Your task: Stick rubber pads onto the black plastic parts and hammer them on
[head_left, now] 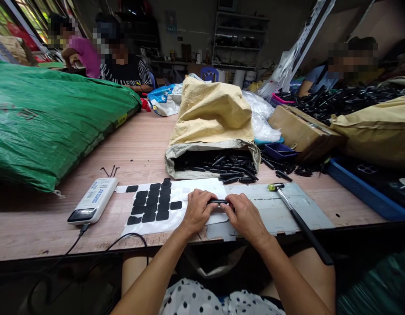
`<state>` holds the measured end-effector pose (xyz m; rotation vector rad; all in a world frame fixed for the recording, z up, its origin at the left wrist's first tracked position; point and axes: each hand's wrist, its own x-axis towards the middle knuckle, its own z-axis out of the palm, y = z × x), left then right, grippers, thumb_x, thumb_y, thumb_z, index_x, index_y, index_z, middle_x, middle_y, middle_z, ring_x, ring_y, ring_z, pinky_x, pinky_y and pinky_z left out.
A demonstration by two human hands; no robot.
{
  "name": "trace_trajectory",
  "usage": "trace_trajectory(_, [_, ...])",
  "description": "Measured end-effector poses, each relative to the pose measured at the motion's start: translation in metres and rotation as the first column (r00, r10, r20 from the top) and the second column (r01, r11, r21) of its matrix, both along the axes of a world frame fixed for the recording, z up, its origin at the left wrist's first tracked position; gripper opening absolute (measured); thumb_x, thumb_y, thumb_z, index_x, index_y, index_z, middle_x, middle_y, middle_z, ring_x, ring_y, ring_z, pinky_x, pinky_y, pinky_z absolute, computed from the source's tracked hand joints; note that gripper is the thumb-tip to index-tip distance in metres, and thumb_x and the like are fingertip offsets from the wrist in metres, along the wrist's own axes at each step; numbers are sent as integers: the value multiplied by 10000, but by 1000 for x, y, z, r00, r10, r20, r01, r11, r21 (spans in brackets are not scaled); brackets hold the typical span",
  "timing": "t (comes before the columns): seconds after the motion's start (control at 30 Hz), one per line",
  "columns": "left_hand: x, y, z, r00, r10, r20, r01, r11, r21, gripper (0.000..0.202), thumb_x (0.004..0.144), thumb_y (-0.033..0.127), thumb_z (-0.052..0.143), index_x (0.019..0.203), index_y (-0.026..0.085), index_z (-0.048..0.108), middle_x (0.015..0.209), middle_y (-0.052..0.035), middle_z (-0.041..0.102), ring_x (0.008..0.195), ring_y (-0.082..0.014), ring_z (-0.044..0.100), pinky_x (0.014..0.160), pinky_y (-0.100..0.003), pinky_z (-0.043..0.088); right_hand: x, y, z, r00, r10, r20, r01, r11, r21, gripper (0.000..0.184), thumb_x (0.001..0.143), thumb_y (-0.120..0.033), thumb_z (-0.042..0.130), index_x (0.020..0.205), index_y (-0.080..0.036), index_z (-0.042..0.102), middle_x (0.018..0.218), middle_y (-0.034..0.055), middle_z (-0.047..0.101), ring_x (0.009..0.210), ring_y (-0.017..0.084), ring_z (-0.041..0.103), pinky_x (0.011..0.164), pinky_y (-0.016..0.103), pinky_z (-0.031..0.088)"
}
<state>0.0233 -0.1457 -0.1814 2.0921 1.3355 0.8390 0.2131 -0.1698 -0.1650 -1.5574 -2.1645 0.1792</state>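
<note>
My left hand (198,211) and my right hand (244,217) meet over the near edge of the table, fingers curled, both gripping a small black plastic part (218,202) between them. Just left of my hands lies a white sheet (176,221) carrying several black square pads (153,202). Under my right hand is a grey metal plate (287,210). A hammer (301,223) with a yellow-tipped head rests on that plate, its handle reaching past the table edge.
An open tan sack (213,118) spills black plastic parts (228,168) just beyond my hands. A white power bank (93,200) with a cable lies left. A green sack (51,118) fills the left side. Boxes, blue trays (363,190) and other people sit at the right and back.
</note>
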Motion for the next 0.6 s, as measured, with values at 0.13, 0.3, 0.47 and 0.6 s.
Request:
trace_trajectory(0.13, [1,0,-1,1000,23,-2,-22,1000,20,93,920,222,578,972,235,655,1005,-18,708,1027,-243,514,952,-438,354,-5,1,-10,1000,-15,-26,15,1000,-10,158,980,-290,551,848,-217,599,843,53,669,858,235,517,734,340,378])
trace_trajectory(0.3, [3,-1,-4,999,38,-8,-37,997,68,129,875,148,576,943,229,650,961,-17,708,1016,-242,519,964,-434,348,-17,3,-18,986,-32,-162,36,999,18,181,952,-212,526,773,-220,548,805,60,652,824,229,507,728,339,380])
trace_trajectory(0.47, [3,-2,-1,999,36,-12,-36,999,38,123,908,193,566,964,224,670,967,-17,711,1014,-236,520,961,-430,342,-12,6,-13,981,-6,-195,-1,999,-35,205,952,-244,529,749,-220,526,775,46,631,810,218,513,718,328,384])
trace_trajectory(0.6, [2,-2,1,1000,16,5,-16,1000,7,202,988,289,504,961,243,700,945,-2,710,999,-225,512,954,-426,323,1,5,-4,982,58,-180,-73,994,-77,180,951,-335,588,816,-217,571,761,20,602,806,203,518,730,317,398])
